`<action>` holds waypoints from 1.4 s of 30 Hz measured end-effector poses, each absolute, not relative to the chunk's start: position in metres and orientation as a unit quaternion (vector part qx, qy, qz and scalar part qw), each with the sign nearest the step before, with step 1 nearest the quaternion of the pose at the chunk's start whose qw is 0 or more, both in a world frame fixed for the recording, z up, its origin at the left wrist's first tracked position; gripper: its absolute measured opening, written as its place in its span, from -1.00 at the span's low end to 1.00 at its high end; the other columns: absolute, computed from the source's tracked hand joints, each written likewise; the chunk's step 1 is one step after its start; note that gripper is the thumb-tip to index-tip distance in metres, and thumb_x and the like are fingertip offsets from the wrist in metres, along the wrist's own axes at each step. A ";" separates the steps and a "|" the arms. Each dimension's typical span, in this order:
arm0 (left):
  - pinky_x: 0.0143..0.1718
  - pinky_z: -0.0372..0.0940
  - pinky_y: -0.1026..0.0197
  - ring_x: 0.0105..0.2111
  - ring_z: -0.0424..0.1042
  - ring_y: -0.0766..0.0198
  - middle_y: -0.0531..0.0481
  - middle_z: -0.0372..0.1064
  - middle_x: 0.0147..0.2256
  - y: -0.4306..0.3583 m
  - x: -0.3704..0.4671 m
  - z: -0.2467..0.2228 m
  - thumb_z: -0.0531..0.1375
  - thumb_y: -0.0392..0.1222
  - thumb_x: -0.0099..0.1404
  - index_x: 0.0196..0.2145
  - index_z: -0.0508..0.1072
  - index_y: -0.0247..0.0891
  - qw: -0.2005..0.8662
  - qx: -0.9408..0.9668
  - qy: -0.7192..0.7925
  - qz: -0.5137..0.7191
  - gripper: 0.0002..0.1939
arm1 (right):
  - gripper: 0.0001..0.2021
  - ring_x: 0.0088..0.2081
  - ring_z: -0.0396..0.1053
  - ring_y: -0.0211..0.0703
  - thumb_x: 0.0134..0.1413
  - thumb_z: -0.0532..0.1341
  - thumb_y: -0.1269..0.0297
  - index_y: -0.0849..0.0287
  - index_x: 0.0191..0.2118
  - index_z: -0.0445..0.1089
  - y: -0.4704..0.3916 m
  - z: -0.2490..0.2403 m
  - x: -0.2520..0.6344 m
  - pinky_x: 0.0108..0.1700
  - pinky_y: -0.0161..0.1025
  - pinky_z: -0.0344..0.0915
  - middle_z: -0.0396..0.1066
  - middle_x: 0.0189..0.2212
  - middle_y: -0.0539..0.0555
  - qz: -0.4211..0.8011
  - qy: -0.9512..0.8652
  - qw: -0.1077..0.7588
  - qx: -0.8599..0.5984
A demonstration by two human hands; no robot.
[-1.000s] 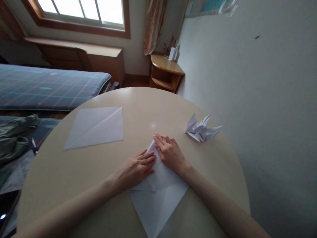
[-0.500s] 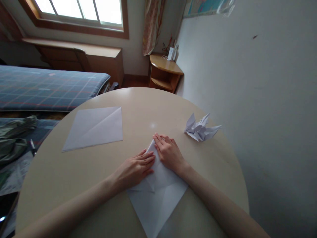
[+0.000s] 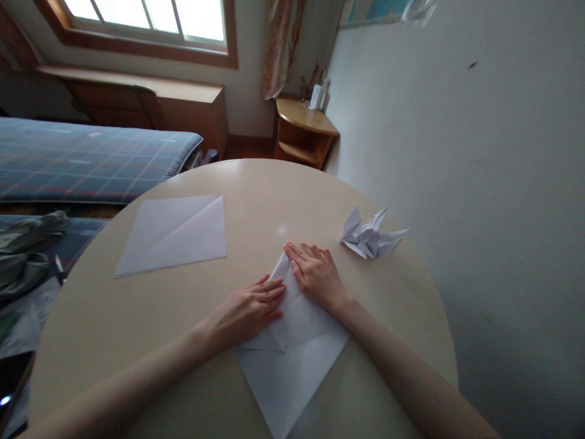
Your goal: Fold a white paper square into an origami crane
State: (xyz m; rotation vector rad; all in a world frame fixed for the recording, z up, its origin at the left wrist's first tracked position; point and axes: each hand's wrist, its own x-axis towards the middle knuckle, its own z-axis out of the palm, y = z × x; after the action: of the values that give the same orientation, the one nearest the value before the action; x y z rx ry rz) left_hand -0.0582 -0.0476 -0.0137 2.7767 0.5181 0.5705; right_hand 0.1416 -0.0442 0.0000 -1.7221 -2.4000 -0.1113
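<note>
A white sheet of paper (image 3: 299,360), partly folded, lies on the table in front of me with one corner pointing toward me. My left hand (image 3: 251,308) rests flat on its left folded edge, fingers stretched out. Near the far tip of the paper, my right hand (image 3: 317,271) presses down with its fingers extended and slightly spread. A folded flap shows below my left hand. Parts of the far tip and the left edge are hidden under my hands.
White paper sheets (image 3: 183,235) with a diagonal crease lie at the table's left. Folded paper cranes (image 3: 371,235) sit at the right. The round cream table (image 3: 256,183) stands beside a wall (image 3: 493,183). A plaid mattress (image 3: 91,161) is at the left.
My right hand has shifted slightly to the right, its fingers a little more raised and spread. My left hand stays in place on the paper.
</note>
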 end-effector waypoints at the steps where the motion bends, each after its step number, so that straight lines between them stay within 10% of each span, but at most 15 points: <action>1: 0.18 0.08 0.00 0.09 0.23 0.16 -0.17 0.36 -0.01 -0.048 -0.058 -0.014 -0.03 -0.19 0.38 -0.02 0.35 -0.46 0.130 0.956 0.178 0.195 -0.65 | -0.58 0.14 0.06 -0.09 0.23 -0.11 0.31 0.11 0.19 0.12 -0.044 0.000 0.143 0.04 -0.11 -0.02 0.15 0.17 -0.05 -0.035 -0.811 0.093 -0.577; 42: 0.18 0.00 0.04 0.02 0.26 0.16 -0.18 0.28 0.06 -0.075 -0.061 -0.007 -0.05 -0.29 0.37 0.05 0.27 -0.45 -0.020 0.966 0.210 0.148 -0.66 | -0.64 0.17 0.06 -0.11 0.25 -0.04 0.27 0.16 0.10 0.26 -0.043 -0.002 0.150 0.09 -0.13 0.03 0.22 0.13 0.03 -0.022 -0.860 0.134 -0.492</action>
State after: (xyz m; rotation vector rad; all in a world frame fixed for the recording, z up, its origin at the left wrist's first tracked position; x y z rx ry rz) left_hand -0.0609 -0.0753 -0.0068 3.0746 0.6677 0.4723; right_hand 0.1496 -0.0425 -0.0020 -1.4270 -2.4916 -0.0630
